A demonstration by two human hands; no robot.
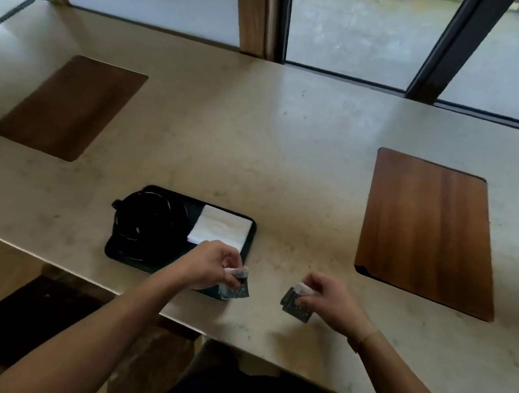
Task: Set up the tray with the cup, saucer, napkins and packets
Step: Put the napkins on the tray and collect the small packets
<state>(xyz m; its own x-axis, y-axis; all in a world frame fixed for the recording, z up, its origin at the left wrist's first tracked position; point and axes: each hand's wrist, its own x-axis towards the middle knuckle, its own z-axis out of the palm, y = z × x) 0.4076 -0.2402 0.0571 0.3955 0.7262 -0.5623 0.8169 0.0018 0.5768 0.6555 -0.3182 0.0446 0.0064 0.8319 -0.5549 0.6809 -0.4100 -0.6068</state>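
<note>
Black tray [248,228] sat near the front edge of the pale worktop [259,148], carrying the cup [146,217] on its saucer [180,214] and white napkins [220,231]. The left hand [210,265] pinched dark packets [238,286] over the tray's near right corner. The right hand [328,300] gripped more packets [295,305] just beside the tray, above bare worktop. Two wooden boards [426,229] lay well apart on either side.

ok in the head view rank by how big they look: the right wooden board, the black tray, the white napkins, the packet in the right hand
1. right wooden board
2. black tray
3. white napkins
4. packet in the right hand, partly covered by fingers, clearly smallest
</note>
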